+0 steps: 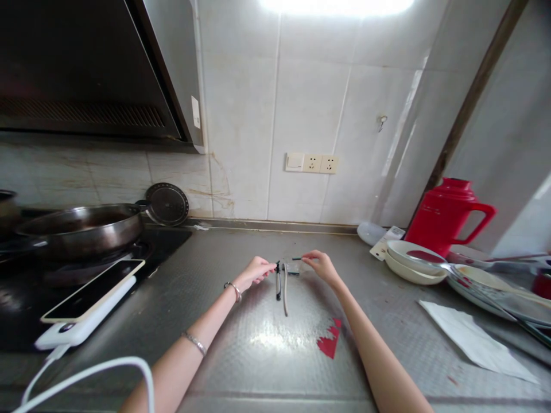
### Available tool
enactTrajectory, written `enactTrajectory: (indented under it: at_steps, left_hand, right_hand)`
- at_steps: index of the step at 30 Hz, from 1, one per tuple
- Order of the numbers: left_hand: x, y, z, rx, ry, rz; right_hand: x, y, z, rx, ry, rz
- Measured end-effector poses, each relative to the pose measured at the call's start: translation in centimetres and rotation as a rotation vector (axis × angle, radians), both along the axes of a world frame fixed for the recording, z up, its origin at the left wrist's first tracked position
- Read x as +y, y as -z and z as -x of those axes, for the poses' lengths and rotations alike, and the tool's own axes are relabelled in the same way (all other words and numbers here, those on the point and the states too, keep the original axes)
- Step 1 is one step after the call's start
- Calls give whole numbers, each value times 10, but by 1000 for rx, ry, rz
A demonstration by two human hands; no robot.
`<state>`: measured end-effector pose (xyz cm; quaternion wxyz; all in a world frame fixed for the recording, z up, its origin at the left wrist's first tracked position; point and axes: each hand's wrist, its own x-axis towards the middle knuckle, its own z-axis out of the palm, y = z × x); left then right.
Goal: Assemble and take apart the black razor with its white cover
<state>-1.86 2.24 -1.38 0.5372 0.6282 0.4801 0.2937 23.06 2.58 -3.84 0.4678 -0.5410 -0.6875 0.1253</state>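
My left hand (257, 269) pinches a small black part (278, 267) over the metal counter. Below that part is a thin dark rod with a black end (278, 296); I cannot tell whether the two are joined. Between the thumb and fingers of my right hand (319, 265) is a short dark green stick (297, 258), pointing left. A small clear piece (291, 266) lies between the hands, with a second dark green strip (293, 273) at its lower edge. Beside the rod, a pale, slightly curved tube (286, 292) runs toward me.
Red torn scraps (330, 339) lie nearer me. On the left are a pan (86, 232) on the stove, a phone (92, 289) and a white power bank (88, 330) with its cable. Bowls (415, 272), a white tissue (476, 338) and a red thermos jug (443, 218) stand right.
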Motion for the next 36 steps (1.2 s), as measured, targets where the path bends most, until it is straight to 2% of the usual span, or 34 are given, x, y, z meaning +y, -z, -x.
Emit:
enactTrajectory:
  at_steps: [4, 7, 12, 16, 22, 28, 36]
  left_hand:
    - [-7, -1, -2, 194, -10, -118]
    - [-12, 0, -5, 363, 41, -176]
    - [-13, 5, -11, 556, 97, -367]
    - [-14, 8, -14, 668, 43, -484]
    - [-28, 4, -20, 852, 12, -526]
    - [-42, 2, -31, 978, 3, -553]
    - [-45, 8, -39, 1002, 3, -581]
  right_hand:
    - [3, 15, 1, -104, -20, 50]
    - [4, 20, 5, -175, -28, 71]
    - [4, 21, 8, -215, -33, 75]
    - [3, 19, 8, -251, -39, 93]
    - [2, 18, 9, -253, -20, 60]
    - [3, 11, 10, -232, 61, 24]
    - [-1, 3, 20, -179, 35, 53]
